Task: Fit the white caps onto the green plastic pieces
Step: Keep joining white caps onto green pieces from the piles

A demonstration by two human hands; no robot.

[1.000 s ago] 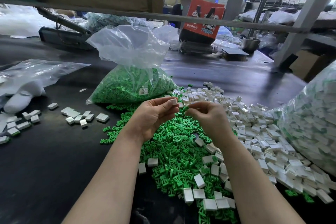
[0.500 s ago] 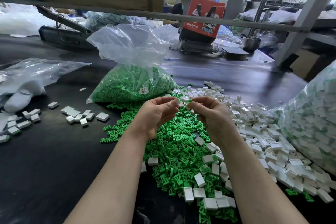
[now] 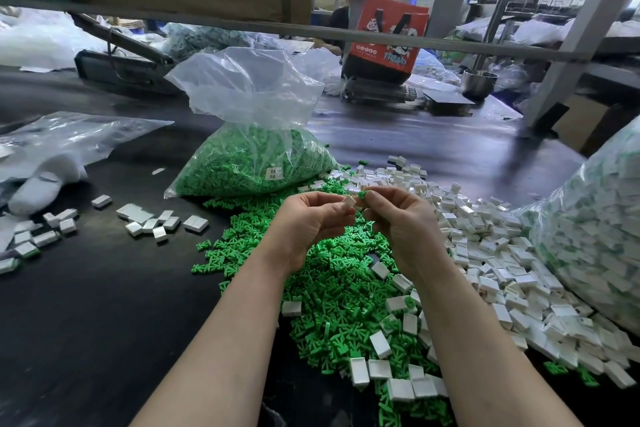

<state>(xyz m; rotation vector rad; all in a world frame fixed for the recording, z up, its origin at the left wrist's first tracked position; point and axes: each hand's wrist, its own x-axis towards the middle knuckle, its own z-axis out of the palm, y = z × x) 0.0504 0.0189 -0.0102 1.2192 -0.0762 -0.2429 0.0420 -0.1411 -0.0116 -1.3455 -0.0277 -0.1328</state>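
Fingers of the left hand (image 3: pixel 308 222) pinch a small white rectangular plastic cap (image 3: pixel 349 201); the right hand (image 3: pixel 398 218) pinches a small green plastic piece (image 3: pixel 362 194) just beside it.

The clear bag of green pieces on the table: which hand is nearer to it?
Left. The left hand is just below the bag of green pieces; the right hand is further right, toward the loose white caps.

Small factory workshop, bulk bags of green plastic pieces (image 3: pixel 249 163), heaped white caps (image 3: pixel 485 239), steel racking (image 3: pixel 346 33)
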